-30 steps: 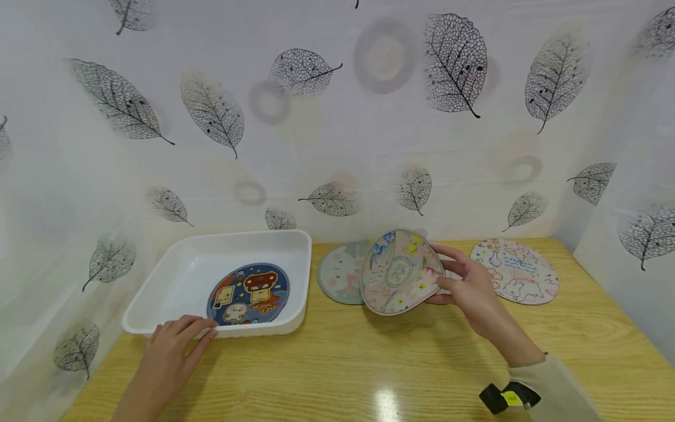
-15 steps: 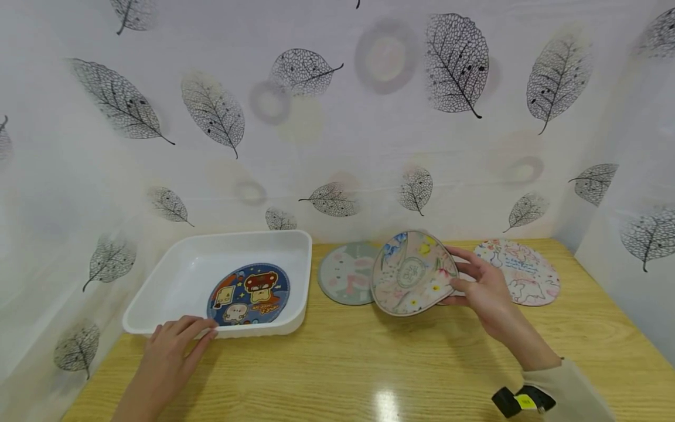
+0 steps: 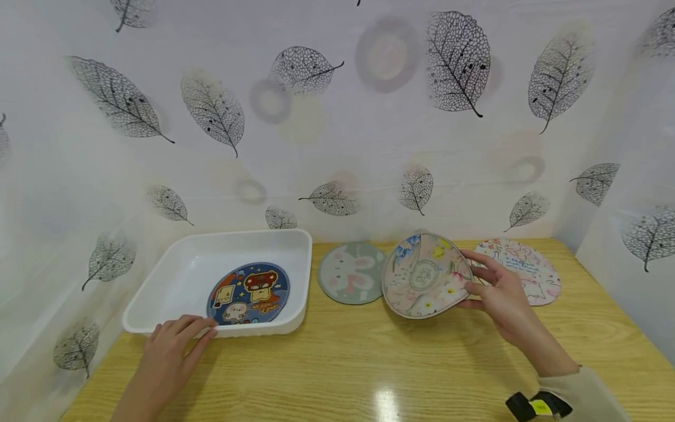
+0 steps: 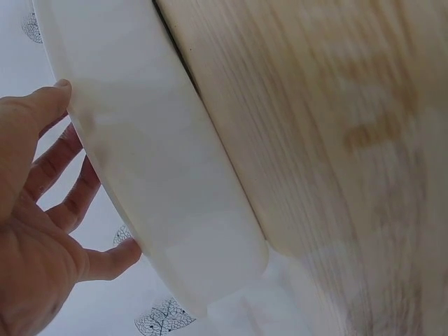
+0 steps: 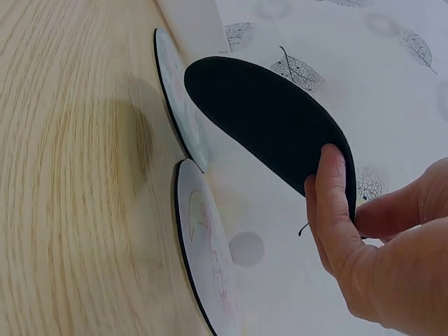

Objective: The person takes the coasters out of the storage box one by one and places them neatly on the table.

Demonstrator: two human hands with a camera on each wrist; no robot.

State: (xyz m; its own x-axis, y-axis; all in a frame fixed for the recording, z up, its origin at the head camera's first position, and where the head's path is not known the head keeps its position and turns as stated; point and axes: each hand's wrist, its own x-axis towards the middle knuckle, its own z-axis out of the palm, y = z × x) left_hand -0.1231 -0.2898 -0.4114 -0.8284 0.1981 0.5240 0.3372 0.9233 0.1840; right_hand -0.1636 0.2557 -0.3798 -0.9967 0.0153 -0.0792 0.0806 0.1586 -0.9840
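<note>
My right hand (image 3: 498,293) pinches the right edge of a round pink floral mouse pad (image 3: 422,275). The pad hangs tilted and slightly bent over the table, its printed face toward the head camera. Its plain black back (image 5: 273,119) shows in the right wrist view, fingers on that side and thumb on the other. My left hand (image 3: 171,351) holds the near rim of a white plastic tray (image 3: 174,281), fingers over the edge and thumb against the outer wall. Inside the tray lies a round dark-blue mouse pad (image 3: 250,293) with cartoon figures.
A grey-green bunny mouse pad (image 3: 348,275) lies flat right of the tray, partly behind the held pad. Farther right lies a white-and-pink one (image 3: 519,269), partly covered by my hand. A leaf-patterned white curtain (image 3: 364,135) closes off the back of the wooden table (image 3: 327,363).
My right hand has moved a little to the right with the pink floral mouse pad, uncovering more of the bunny pad. My left hand and the tray have stayed put.
</note>
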